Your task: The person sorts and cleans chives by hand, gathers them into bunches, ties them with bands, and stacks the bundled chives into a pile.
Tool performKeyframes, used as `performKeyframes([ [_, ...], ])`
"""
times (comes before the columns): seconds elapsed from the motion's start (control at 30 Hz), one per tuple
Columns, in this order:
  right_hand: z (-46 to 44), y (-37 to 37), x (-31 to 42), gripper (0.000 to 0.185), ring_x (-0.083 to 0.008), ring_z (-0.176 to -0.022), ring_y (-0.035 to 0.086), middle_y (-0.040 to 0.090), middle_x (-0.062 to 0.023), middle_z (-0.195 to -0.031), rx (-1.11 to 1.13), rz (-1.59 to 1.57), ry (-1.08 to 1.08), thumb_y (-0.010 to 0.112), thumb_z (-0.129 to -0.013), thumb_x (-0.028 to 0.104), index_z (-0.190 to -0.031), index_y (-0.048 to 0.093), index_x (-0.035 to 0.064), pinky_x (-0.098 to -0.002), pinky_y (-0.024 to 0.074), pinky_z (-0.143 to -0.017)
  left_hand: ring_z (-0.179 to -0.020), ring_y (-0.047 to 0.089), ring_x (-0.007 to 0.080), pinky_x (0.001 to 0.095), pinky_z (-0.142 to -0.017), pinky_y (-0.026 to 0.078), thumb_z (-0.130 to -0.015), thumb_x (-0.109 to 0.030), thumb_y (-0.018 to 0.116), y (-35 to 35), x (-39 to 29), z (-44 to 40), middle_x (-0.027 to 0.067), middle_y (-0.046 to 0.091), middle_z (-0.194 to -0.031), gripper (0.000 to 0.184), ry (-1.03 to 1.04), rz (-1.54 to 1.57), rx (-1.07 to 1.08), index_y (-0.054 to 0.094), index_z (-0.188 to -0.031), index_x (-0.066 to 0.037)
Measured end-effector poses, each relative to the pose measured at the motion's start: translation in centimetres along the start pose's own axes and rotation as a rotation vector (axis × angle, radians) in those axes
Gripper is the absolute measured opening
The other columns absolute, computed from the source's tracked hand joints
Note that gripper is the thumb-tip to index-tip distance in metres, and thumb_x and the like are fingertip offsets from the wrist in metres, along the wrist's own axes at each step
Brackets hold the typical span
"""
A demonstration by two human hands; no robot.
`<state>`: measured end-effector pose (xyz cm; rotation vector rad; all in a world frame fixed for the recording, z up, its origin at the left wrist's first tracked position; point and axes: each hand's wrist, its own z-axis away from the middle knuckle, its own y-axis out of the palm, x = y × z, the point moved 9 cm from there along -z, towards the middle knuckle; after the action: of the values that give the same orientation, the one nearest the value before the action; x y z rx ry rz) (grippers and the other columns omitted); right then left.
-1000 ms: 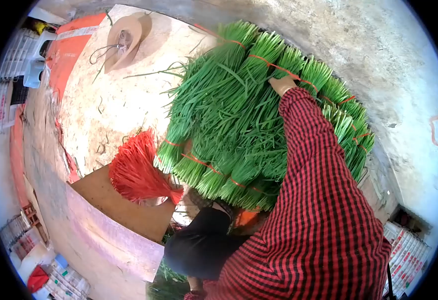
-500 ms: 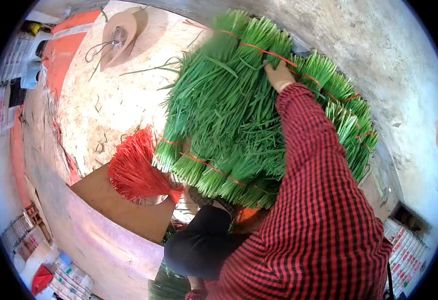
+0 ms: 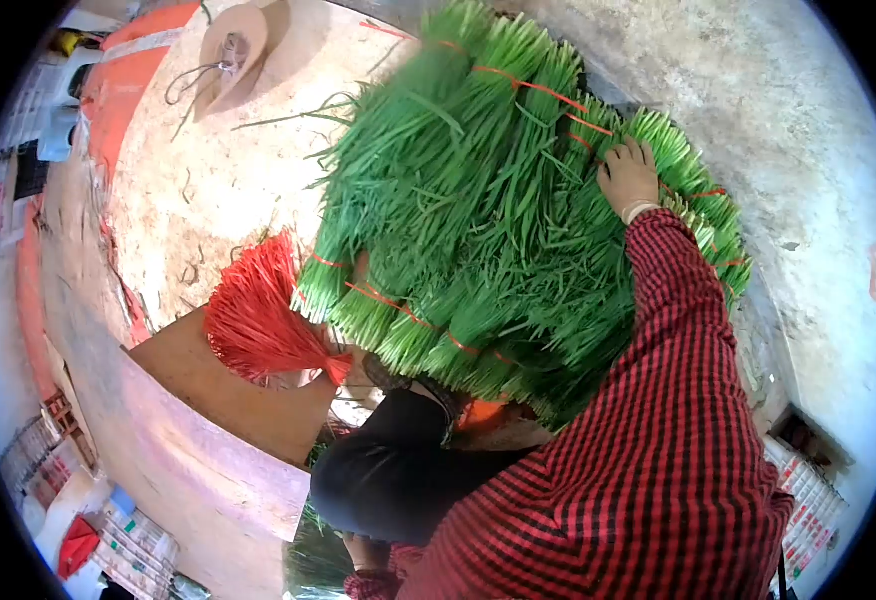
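- Bundles of long green leafy stalks, red-banded [image 3: 478,215], piled centre.
- R hand [image 3: 630,178] just shifted R, now on diff. bundle; fingers slightly spread.
- L hand [image 3: 363,552] low, nr dark-green leaves [image 3: 314,560]; fingers hidden, can't tell.

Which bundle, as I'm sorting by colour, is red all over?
The fanned bundle of red strips, left of the green bundles; those have only thin red ties.

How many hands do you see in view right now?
2. The right hand is on the green bundles, toward their upper right; the left hand is at the bottom, by the black trouser leg, its fingers hidden.
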<state>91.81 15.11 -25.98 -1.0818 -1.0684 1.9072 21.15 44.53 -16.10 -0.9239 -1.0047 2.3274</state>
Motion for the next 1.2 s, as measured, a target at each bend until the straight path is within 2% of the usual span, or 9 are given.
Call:
performKeyframes([
  [0.2,-2.6,0.8,2.5,0.052,-0.0319,-0.136,0.033,0.049,-0.0134,-0.137,0.369,0.256,-0.089,0.038,-0.098,0.045,-0.129,0.055,0.0070,-0.0466,0.0201,-0.116,-0.088,0.059,0.0299,0.0407,-0.082,0.049,-0.077,-0.012,0.066,6.4,7.1,4.0,0.0120,0.062,-0.106,0.035,-0.615,1.096,-0.074,0.061,-0.112,-0.005],
  [0.27,-1.8,-1.0,1.7,0.054,-0.0351,-0.133,0.037,0.048,-0.0156,-0.137,0.269,-0.371,0.071,0.037,-0.098,0.045,-0.132,0.053,0.0072,-0.0484,0.0274,-0.112,-0.088,0.057,0.0207,0.0356,-0.078,0.048,-0.083,-0.008,0.064,8.1,8.6,5.7,0.0079,0.061,-0.103,0.030,-0.854,1.232,-0.182,0.059,-0.112,-0.005],
  [0.53,16.3,-7.5,-6.3,0.055,-0.0391,-0.127,0.043,0.047,-0.0207,-0.136,-0.612,-0.668,0.146,0.061,-0.086,0.023,-0.134,0.046,0.0010,-0.0435,0.0321,-0.108,-0.094,0.058,0.0294,0.0379,-0.077,0.048,-0.089,-0.008,0.053,10.2,13.9,5.1,0.0130,0.060,-0.102,0.026,-0.535,0.814,-0.018,0.058,-0.115,-0.008],
  [0.6,20.3,-3.1,-9.8,0.064,-0.0395,-0.127,0.043,0.047,-0.0236,-0.135,-0.584,-0.769,0.362,0.064,-0.085,0.030,-0.136,0.042,-0.0017,-0.0445,0.0322,-0.108,-0.095,0.058,0.0274,0.0387,-0.078,0.049,-0.090,-0.010,0.054,6.5,7.9,3.9,0.0119,0.060,-0.103,0.028,-0.917,1.099,-0.055,0.057,-0.118,-0.008],
  [0.73,23.9,11.3,-10.1,0.092,-0.0398,-0.127,0.043,0.042,-0.0305,-0.137,-0.193,-1.160,0.774,0.068,-0.080,0.050,-0.141,0.032,-0.0086,-0.0461,0.0323,-0.108,-0.085,0.060,0.0192,0.0313,-0.070,0.051,-0.091,-0.015,0.056,8.0,11.8,1.8,0.0080,0.061,-0.108,0.030,-0.401,0.830,-0.076,0.057,-0.121,-0.011],
  [0.8,23.5,9.4,-7.9,0.095,-0.0388,-0.129,0.041,0.040,-0.0307,-0.139,-0.125,-1.108,0.775,0.069,-0.078,0.052,-0.140,0.033,-0.0103,-0.0434,0.0333,-0.108,-0.083,0.059,0.0153,0.0286,-0.068,0.050,-0.092,-0.019,0.056,7.1,9.8,1.2,0.0050,0.061,-0.108,0.030,-0.043,0.527,-0.143,0.057,-0.122,-0.011],
  [0.97,22.2,3.7,-6.6,0.096,-0.0388,-0.127,0.044,0.040,-0.0317,-0.139,0.258,-0.831,0.647,0.072,-0.076,0.051,-0.135,0.036,-0.0151,-0.0406,0.0406,-0.104,-0.094,0.061,0.0198,0.0327,-0.079,0.050,-0.092,-0.016,0.056,9.0,10.4,3.0,0.0070,0.062,-0.113,0.034,-0.777,1.111,-0.003,0.055,-0.122,-0.002],
  [1.07,22.7,4.1,-7.5,0.088,-0.0361,-0.111,0.055,0.051,-0.0278,-0.127,0.219,-0.963,0.621,0.073,-0.074,0.049,-0.129,0.045,-0.0133,-0.0400,0.0502,-0.089,-0.085,0.063,0.0153,0.0286,-0.072,0.052,-0.093,-0.019,0.054,14.1,17.4,2.4,0.0057,0.064,-0.109,0.033,-0.243,0.710,0.045,0.057,-0.122,-0.003],
  [1.2,23.8,-6.5,-3.7,0.081,-0.0346,-0.111,0.056,0.056,-0.0273,-0.120,-0.003,-1.097,0.367,0.074,-0.074,0.044,-0.124,0.048,-0.0138,-0.0378,0.0453,-0.096,-0.085,0.063,0.0146,0.0280,-0.072,0.052,-0.093,-0.020,0.054,12.1,15.2,3.6,0.0055,0.065,-0.107,0.033,-0.385,0.971,0.037,0.057,-0.122,-0.004],
])
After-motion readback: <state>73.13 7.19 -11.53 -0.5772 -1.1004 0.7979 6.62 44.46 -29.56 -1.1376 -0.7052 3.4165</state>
